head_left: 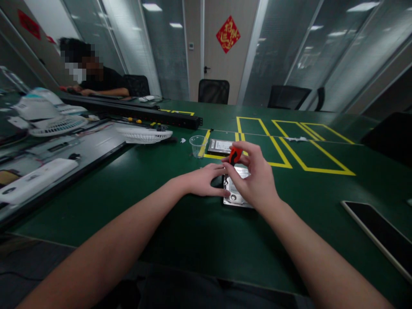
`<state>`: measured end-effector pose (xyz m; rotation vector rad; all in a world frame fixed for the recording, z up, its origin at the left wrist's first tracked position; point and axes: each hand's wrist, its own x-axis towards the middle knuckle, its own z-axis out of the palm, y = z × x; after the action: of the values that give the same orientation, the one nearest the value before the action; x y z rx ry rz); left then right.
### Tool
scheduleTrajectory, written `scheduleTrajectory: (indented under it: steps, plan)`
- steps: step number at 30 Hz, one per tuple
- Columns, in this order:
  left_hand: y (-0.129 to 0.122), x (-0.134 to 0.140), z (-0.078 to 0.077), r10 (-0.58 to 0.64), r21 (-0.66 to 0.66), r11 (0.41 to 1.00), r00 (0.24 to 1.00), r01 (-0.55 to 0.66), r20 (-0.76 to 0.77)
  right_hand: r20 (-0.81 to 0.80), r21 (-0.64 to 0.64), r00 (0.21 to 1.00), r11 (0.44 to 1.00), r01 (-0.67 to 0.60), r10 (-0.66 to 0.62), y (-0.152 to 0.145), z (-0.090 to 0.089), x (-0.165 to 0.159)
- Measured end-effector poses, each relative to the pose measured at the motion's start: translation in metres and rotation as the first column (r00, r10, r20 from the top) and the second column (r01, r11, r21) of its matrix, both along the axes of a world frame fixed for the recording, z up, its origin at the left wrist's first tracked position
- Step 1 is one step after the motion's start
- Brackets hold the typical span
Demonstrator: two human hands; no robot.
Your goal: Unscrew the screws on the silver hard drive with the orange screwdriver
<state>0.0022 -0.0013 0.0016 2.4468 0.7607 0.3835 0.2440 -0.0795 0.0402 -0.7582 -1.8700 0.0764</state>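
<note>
- While the right hand (255, 174) pinches a red-and-black tool (236, 154), its thumb and fingers closed round the handle, I can't make out the tip from where I'm standing.
- Under both hands lies a silver hard drive (234, 198), flat on the green table (180, 231) near its front edge; much of its right side is hidden from me by the right hand.
- The left hand (206, 179) has its thumb and fingers apart, the thumb on the drive's near left part, the fingertips reaching close to the right hand's.
- Just beyond them sits a second drive (220, 146), label up, with a clear plastic cup (198, 148) just to its left.
- Yellow tape (328, 171) marks out boxes across the tabletop, mostly over to the right.
- A dark-screened device (380, 231) with a pale frame rests at the right, well apart from the hands.
- Over on the left I see a white fan (48, 109), a loose white grille (144, 135), a white power strip (38, 179) and a long black bar (144, 113).
- Past those, another person (109, 81) in a dark top sits at the table.
</note>
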Motion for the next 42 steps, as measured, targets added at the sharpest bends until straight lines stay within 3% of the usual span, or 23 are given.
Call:
scheduleTrajectory:
  steps: [21,42]
  plan:
    - [-0.003,0.003,0.003,0.031,-0.009,0.999,0.999,-0.031,-0.014,0.008,0.133,0.994,0.986,0.105,-0.107,0.001,0.004,-0.002]
    - [0.001,0.000,-0.001,0.029,-0.021,0.999,0.999,-0.030,-0.023,-0.020,-0.030,0.998,0.998,0.057,-0.058,-0.001,-0.004,0.000]
